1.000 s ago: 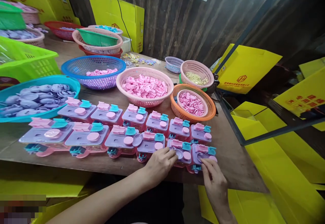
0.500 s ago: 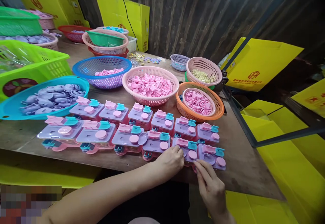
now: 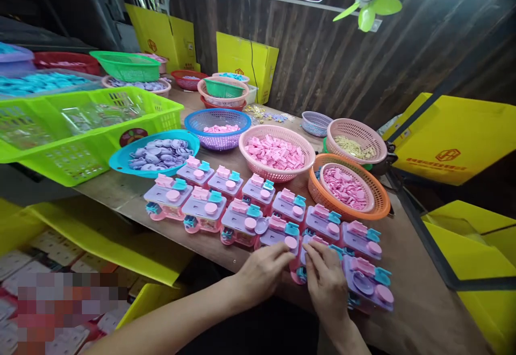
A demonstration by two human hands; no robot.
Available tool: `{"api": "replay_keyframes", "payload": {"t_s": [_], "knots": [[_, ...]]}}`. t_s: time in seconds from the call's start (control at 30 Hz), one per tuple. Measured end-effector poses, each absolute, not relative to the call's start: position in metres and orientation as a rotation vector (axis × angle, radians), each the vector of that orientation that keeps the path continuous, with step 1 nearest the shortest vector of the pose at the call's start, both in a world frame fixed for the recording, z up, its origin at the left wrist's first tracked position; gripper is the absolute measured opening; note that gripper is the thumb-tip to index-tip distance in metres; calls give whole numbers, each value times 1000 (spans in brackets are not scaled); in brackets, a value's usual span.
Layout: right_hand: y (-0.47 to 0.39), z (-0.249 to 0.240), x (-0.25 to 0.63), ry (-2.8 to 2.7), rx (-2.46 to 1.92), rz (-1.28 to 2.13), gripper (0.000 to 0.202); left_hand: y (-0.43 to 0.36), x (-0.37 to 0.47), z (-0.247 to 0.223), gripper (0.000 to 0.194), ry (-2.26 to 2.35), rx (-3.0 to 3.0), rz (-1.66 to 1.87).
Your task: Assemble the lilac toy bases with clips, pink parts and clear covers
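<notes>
Two rows of small toy boxes with purple lids, pink clips, teal pieces and round pink knobs stand near the table's front edge. My left hand [image 3: 264, 272] has its fingers bent together at the front of a box [image 3: 278, 235] in the front row; what they hold, if anything, is hidden. Over the neighbouring box to the right, my right hand [image 3: 327, 280] is closed, its fingertips on the lid and whatever is between them not visible. A purple oval dish [image 3: 363, 282] lies on the rightmost front box, and another [image 3: 262, 226] sits beside a round knob.
Behind the boxes stand a teal basket [image 3: 116, 160] of purple dishes, a pink basket [image 3: 243, 148] of pink pieces and an orange basket [image 3: 381, 204]. A lime crate [image 3: 72, 164] is at the left, a yellow carton [image 3: 463, 135] at the right.
The view has swung left and up. My right hand has moved left, nearer my left hand, and now covers part of the second box from the right in the front row.
</notes>
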State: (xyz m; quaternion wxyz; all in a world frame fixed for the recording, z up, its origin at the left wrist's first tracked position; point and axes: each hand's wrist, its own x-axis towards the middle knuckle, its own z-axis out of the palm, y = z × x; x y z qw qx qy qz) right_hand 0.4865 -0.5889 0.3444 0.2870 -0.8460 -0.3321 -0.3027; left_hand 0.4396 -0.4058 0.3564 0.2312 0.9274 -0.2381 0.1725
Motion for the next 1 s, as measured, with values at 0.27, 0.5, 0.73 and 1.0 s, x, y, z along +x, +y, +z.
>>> {"api": "replay_keyframes", "payload": {"t_s": [0.27,0.5,0.73,1.0], "knots": [[-484,342,498,-1108,-2484,-778,23,-345,442,348,32,-237,2673,937],[-481,349,491,-1239,-2485,-844,18,-336,438,353,30,-180,2534,892],[-531,368,494,-1418,-2201,-431,23,-345,434,339,34,-329,2505,832],[-545,349,511,-1388,-2337,-693,24,-361,449,323,22,-526,2525,901]]}}
